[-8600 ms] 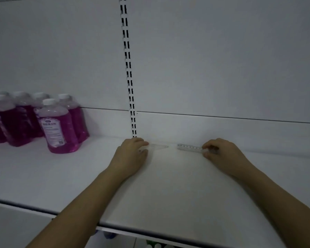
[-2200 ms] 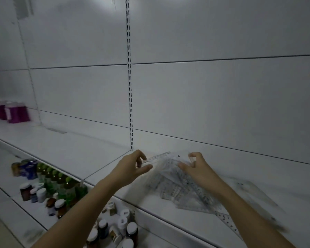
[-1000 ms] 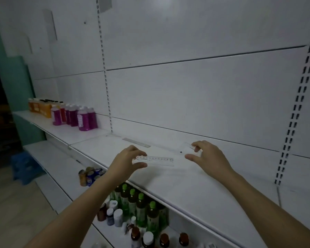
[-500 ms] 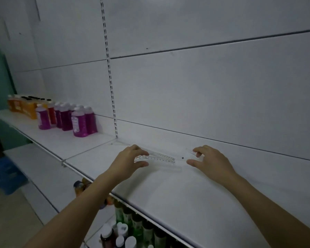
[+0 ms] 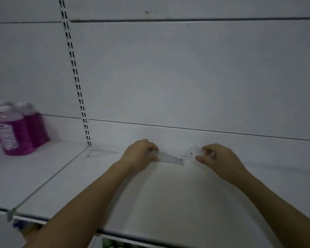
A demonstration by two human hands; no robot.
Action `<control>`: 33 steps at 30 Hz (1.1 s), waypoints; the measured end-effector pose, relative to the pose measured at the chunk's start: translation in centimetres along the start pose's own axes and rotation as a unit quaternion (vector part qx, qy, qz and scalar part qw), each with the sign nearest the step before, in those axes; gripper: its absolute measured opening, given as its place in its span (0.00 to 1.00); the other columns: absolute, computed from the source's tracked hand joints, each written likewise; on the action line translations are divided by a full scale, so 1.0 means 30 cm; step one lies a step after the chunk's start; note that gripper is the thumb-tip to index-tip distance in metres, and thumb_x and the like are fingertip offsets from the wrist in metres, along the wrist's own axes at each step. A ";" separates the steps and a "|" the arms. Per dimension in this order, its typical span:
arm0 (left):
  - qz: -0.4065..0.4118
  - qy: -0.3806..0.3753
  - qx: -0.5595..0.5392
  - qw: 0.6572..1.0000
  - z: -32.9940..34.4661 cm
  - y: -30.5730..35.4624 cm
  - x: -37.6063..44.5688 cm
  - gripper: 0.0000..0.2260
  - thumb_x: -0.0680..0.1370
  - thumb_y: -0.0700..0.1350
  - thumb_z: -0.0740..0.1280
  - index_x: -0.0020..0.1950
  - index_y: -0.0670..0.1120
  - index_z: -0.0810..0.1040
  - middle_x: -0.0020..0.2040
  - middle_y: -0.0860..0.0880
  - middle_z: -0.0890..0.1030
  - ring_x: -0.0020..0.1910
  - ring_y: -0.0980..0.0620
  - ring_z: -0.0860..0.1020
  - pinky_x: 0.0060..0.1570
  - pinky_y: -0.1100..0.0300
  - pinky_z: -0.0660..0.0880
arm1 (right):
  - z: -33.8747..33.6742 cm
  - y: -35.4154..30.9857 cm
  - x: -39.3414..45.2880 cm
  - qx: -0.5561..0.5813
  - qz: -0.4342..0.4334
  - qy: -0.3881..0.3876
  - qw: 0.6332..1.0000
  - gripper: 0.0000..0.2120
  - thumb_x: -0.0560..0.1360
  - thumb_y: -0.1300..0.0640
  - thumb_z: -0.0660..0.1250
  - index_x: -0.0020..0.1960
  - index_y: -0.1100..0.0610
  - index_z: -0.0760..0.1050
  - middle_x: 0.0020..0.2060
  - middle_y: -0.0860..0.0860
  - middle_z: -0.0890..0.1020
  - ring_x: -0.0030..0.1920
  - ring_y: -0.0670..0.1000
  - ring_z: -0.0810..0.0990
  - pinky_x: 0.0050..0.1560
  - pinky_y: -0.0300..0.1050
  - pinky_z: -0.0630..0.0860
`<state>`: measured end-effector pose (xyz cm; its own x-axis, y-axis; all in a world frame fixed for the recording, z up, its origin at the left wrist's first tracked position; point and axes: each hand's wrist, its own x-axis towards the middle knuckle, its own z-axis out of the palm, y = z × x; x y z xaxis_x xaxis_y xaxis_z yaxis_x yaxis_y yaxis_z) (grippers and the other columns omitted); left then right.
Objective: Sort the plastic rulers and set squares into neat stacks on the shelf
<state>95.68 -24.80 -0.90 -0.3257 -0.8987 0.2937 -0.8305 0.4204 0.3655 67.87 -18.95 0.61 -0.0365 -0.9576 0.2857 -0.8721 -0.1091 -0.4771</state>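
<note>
A clear ruler (image 5: pixel 169 157) is held low over the white shelf (image 5: pixel 159 203), close to the back panel. Its left end is pinched in the curled grip of the left hand (image 5: pixel 139 156), fingers above and thumb below. Its transparent right end is pinched by the right hand (image 5: pixel 216 158). A clear set square (image 5: pixel 97 153) lies flat, well left of the left hand. Purple bottles (image 5: pixel 16 129) stand farther left.

Single head view: looks forward and down over white shelf (image 5: pixel 168 203) toward its back panel (image 5: pixel 186 77), close in; both forearms enter from bottom edge.
</note>
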 end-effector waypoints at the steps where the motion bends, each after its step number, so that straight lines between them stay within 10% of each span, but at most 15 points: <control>1: 0.004 -0.005 -0.004 1.000 0.014 -0.005 0.007 0.14 0.74 0.53 0.72 0.59 0.52 0.81 0.54 0.52 0.78 0.54 0.52 0.75 0.55 0.58 0.72 | -0.001 -0.001 -0.003 -0.004 0.004 -0.001 1.000 0.19 0.72 0.42 0.69 0.59 0.51 0.78 0.48 0.46 0.78 0.49 0.49 0.76 0.54 0.49 0.74; 23: -0.040 0.045 0.027 0.998 -0.096 -0.113 -0.171 0.14 0.78 0.58 0.64 0.62 0.57 0.77 0.60 0.57 0.78 0.59 0.55 0.74 0.58 0.57 0.70 | 0.131 -0.239 0.096 0.038 -0.102 -0.035 0.993 0.21 0.73 0.41 0.69 0.61 0.52 0.76 0.50 0.45 0.77 0.50 0.48 0.76 0.53 0.46 0.73; 33: 0.041 -0.050 0.028 0.998 -0.283 -0.454 -0.409 0.15 0.80 0.57 0.62 0.65 0.57 0.75 0.63 0.60 0.75 0.63 0.61 0.70 0.65 0.64 0.65 | 0.404 -0.626 0.169 0.035 -0.124 -0.038 0.991 0.23 0.72 0.44 0.71 0.61 0.56 0.76 0.53 0.52 0.76 0.54 0.52 0.76 0.55 0.46 0.72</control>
<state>114.83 -18.45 -1.97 -0.4348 -0.8704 0.2311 -0.8223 0.4883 0.2922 89.97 -24.99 0.94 0.2135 -0.9166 0.3380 -0.8140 -0.3582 -0.4573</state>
